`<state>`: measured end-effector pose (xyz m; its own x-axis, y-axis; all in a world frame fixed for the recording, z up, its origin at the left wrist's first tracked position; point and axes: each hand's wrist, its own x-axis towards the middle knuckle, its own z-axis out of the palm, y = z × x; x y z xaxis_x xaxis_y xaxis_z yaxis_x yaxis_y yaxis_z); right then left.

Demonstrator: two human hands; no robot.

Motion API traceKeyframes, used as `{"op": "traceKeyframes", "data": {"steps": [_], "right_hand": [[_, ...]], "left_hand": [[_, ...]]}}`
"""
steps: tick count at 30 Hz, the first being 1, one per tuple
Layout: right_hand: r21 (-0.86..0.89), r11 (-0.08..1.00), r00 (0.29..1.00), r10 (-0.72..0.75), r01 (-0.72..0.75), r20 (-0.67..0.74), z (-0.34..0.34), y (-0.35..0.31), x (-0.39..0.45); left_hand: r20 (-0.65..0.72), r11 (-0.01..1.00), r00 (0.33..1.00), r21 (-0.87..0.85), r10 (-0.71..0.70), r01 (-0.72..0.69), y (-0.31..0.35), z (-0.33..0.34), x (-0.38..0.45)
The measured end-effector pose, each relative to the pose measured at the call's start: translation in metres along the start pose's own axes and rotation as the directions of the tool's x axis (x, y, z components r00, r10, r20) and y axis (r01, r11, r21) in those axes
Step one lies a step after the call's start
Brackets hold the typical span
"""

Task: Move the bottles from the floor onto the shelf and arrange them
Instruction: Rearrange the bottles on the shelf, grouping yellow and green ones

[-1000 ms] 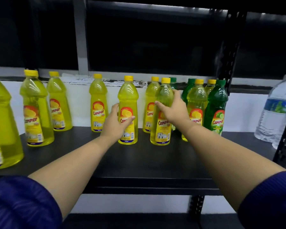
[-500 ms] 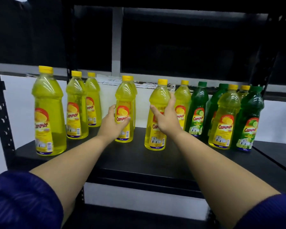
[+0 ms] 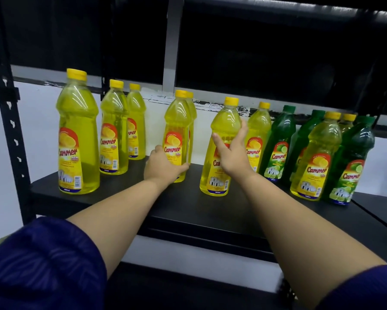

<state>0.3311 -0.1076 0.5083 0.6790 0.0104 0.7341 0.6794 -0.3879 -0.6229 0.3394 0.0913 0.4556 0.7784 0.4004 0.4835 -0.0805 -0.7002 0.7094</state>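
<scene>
Yellow and green Cammer bottles stand upright on the black shelf (image 3: 125, 204). My left hand (image 3: 162, 167) grips the lower part of one yellow bottle (image 3: 178, 128) near the middle, with another yellow bottle right behind it. My right hand (image 3: 232, 153) wraps round the label of a second yellow bottle (image 3: 223, 130) just to the right, thumb on its left side and fingers on its right. Three yellow bottles (image 3: 78, 135) stand at the left. Green bottles (image 3: 279, 139) mixed with yellow ones (image 3: 320, 153) crowd the right end.
A black perforated upright (image 3: 8, 130) frames the shelf's left side. A dark upper shelf overhangs at the top. A white wall lies behind the bottles. A second shelf board (image 3: 380, 209) adjoins at the right.
The view has swung left, so the water bottle at the right has dropped out of sight. Both hands stay on their yellow bottles, which now stand further apart and nearer the left group.
</scene>
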Motion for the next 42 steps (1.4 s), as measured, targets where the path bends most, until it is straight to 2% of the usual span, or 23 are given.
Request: {"op": "traceKeyframes", "data": {"steps": [6,9,11,12,14,16,18,21,23,25,26,29,31,35,42], "right_hand": [[0.011,1.0,1.0,0.019,-0.019,0.001,0.0,-0.006,-0.005],[0.027,0.998,0.998,0.052,-0.053,0.02,0.004,-0.015,-0.012],[0.034,0.996,0.996,0.08,-0.082,0.034,0.013,-0.024,-0.018],[0.038,0.995,0.995,0.09,-0.092,0.04,0.018,-0.03,-0.021],[0.064,0.994,0.994,0.09,-0.094,0.063,0.027,-0.045,-0.028],[0.091,0.992,0.991,0.079,-0.089,0.112,0.034,-0.059,-0.034],[0.137,0.986,0.978,0.07,-0.098,0.197,0.038,-0.068,-0.04],[0.146,0.979,0.936,0.084,-0.142,0.343,0.026,-0.072,-0.051],[0.017,0.989,0.925,0.131,-0.147,0.358,0.011,-0.064,-0.065],[-0.221,0.971,0.943,0.152,-0.087,0.295,-0.007,-0.041,-0.079],[-0.359,0.932,0.943,0.167,-0.056,0.288,-0.016,-0.027,-0.084],[-0.665,0.741,0.868,0.388,-0.094,0.309,-0.033,0.0,-0.094],[-0.711,0.683,0.817,0.501,-0.168,0.287,-0.034,0.005,-0.098],[-0.745,0.638,0.77,0.57,-0.195,0.286,-0.031,0.005,-0.095],[-0.735,0.651,0.788,0.546,-0.186,0.285,-0.033,0.008,-0.097]], "left_hand": [[0.079,0.992,0.997,0.126,0.013,-0.023,0.006,-0.027,-0.003],[-0.058,0.993,0.995,0.086,0.08,-0.075,0.009,-0.044,-0.02],[-0.137,0.983,0.974,0.043,0.182,-0.178,0.006,-0.056,-0.036],[-0.111,0.97,0.964,0.012,0.241,-0.241,0.003,-0.062,-0.044],[0.048,0.935,0.934,-0.017,0.354,-0.354,-0.006,-0.072,-0.063],[0.195,0.914,0.897,-0.002,0.398,-0.405,-0.015,-0.08,-0.079],[0.221,0.926,0.9,-0.04,0.376,-0.376,-0.017,-0.086,-0.093],[0.144,0.94,0.93,-0.105,0.337,-0.325,-0.004,-0.087,-0.114],[0.036,0.961,0.962,-0.067,0.269,-0.267,0.01,-0.082,-0.127],[-0.024,0.984,0.984,0.005,0.178,-0.178,0.025,-0.074,-0.135],[-0.028,0.989,0.989,0.046,0.144,-0.143,0.031,-0.07,-0.137],[-0.006,0.986,0.997,0.152,0.078,-0.076,0.044,-0.059,-0.136],[-0.005,0.984,0.999,0.172,0.049,-0.048,0.045,-0.054,-0.136],[-0.007,0.987,1.0,0.156,0.027,-0.025,0.036,-0.058,-0.127],[0.048,0.999,0.999,0.055,-0.001,-0.002,-0.002,-0.082,-0.108]]}}
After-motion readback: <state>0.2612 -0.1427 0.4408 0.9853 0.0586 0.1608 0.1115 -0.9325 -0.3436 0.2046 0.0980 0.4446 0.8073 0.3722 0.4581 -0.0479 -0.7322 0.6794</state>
